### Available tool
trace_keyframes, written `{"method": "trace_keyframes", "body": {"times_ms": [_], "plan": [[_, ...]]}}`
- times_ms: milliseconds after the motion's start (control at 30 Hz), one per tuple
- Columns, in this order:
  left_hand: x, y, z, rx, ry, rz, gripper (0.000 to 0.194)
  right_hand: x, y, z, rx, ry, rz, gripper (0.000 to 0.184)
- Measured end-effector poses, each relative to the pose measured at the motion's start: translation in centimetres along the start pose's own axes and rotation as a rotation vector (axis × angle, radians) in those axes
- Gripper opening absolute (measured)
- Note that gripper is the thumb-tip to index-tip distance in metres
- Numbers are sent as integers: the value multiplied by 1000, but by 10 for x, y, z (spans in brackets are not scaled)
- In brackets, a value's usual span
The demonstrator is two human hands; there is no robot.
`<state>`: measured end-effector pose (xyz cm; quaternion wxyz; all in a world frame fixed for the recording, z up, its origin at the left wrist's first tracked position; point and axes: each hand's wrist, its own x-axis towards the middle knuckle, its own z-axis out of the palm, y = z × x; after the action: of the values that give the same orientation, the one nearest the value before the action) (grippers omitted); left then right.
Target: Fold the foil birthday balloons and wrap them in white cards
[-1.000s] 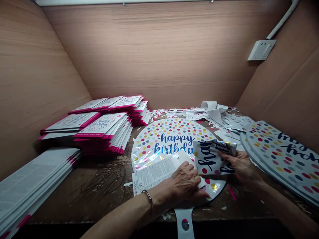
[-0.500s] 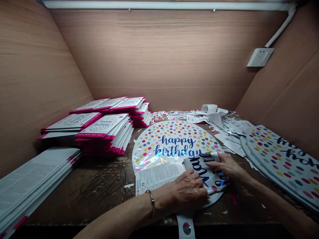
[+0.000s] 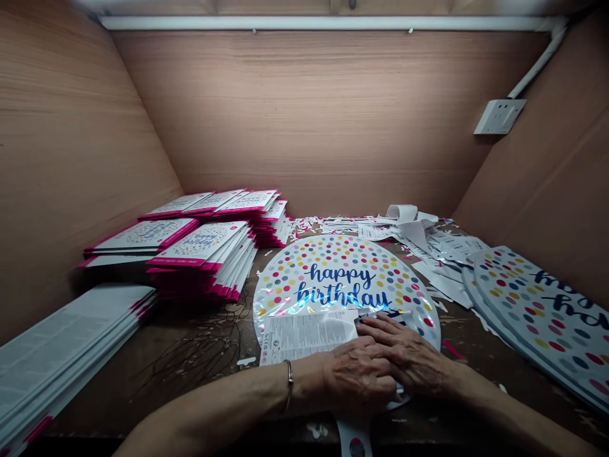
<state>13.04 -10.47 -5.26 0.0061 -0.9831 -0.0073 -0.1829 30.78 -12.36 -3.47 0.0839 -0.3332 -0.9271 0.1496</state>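
Left hand [image 3: 359,374] and right hand [image 3: 409,349], open and gripping nothing, now press flat on the folded-down lower part of the polka-dot foil balloon [image 3: 342,273] lying on the desk [image 3: 190,374].

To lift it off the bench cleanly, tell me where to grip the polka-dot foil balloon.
Pinch the far rim of the foil balloon, coming from the far side. It lies flat, and the left hand and right hand cover its near edge, so that rim is likely the freest.
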Motion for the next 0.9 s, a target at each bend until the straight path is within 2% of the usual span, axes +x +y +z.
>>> {"method": "trace_keyframes", "body": {"times_ms": [133,233,267,300,367,433,467,567,667,733,800,900], "plan": [[3,-7,-7,0,-32,78,30,18,-15,13,47,79,149,62],[-7,-17,-30,8,-64,98,25,28,-20,23,116,217,231,50],[-15,-20,-40,33,-59,25,25,30,-20,24,141,251,235,43],[-27,-22,-50,73,-50,-111,26,30,-20,24,165,262,227,39],[-56,-25,-66,166,-64,-499,33,28,-20,18,203,232,192,37],[-87,-23,-74,195,-172,-818,45,23,-20,8,214,143,126,41],[-101,-20,-75,167,-247,-887,51,20,-20,4,201,83,79,44],[-124,-13,-70,51,-379,-910,65,15,-22,-5,107,-79,-49,47],[-124,-11,-67,-30,-382,-898,68,20,-28,-5,36,-100,-87,39],[-120,-12,-68,-85,-371,-884,68,28,-32,0,9,-67,-102,34],[-118,-13,-70,-130,-351,-871,69,37,-33,10,-63,-12,-173,32],[-122,-14,-71,-181,-314,-865,67,50,-27,28,-343,205,-240,29]]}}
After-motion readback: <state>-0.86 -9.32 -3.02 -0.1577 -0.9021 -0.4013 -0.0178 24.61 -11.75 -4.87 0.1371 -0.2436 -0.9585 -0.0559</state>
